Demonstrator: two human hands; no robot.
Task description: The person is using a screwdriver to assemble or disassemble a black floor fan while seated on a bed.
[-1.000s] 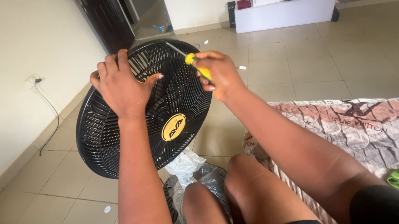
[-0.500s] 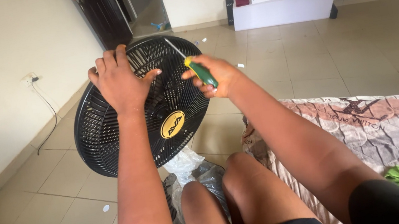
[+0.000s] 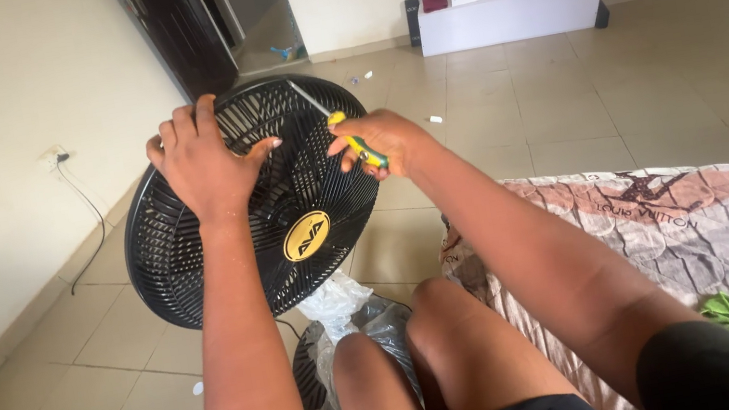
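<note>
Left hand (image 3: 202,162) lies flat on the fan grille (image 3: 252,203), fingers spread, nothing clamped. My right hand (image 3: 383,139), grip closed on the screwdriver (image 3: 355,143), has swung its shaft up to the grille's top rim since a second ago. Fan stands upright on floor (image 3: 563,105).

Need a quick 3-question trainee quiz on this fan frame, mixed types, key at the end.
1. True or false: the left hand rests flat on the black fan grille.
2. What does the right hand hold? A) a yellow and green screwdriver B) a hammer C) a green cloth
3. Fill in: the round yellow badge sits at the grille's ______.

Key
1. True; the fingers spread over the upper rim.
2. A; the metal shaft points up and left toward the grille's top edge.
3. Centre.
</note>
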